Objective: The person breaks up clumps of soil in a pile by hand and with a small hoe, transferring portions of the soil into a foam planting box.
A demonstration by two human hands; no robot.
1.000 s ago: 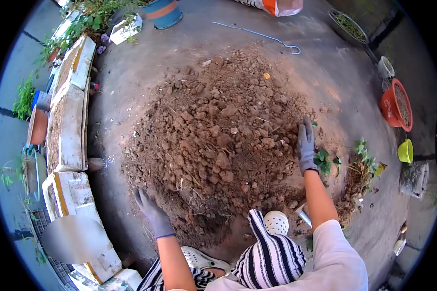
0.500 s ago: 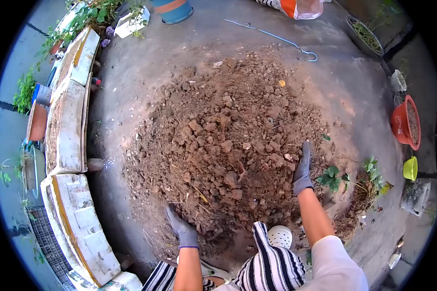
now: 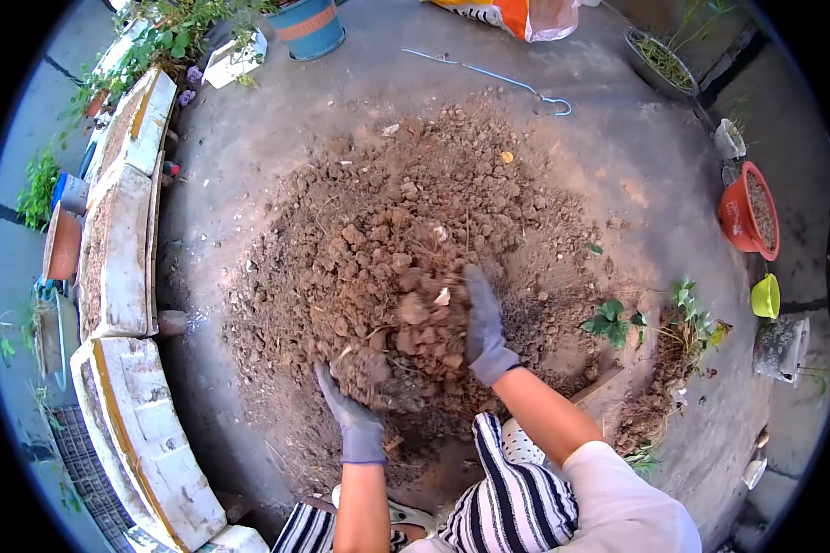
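A broad heap of crumbly brown soil [image 3: 341,249] lies on the ground in front of me. My left hand [image 3: 352,419], in a grey glove, is at the heap's near left side, open with its fingers stretched forward against the soil. My right hand [image 3: 487,323], gloved in the same grey, presses flat on the right side of a mound of clods, also open, its fingers extended. Loose clods between the two palms are blurred by motion. Parts of both palms are hidden by the soil.
White foam planters [image 3: 124,249] filled with soil line the left. A blue hanger [image 3: 489,74] lies beyond the heap, near a blue pot [image 3: 309,32]. Uprooted leafy plants [image 3: 682,350] lie at right, with an orange pot [image 3: 736,214] and a yellow-green pot [image 3: 764,297] farther out.
My right hand has swept left and inward, pushing soil toward the middle and baring a lower patch behind it. My left hand stays near its place. The view has shifted slightly.
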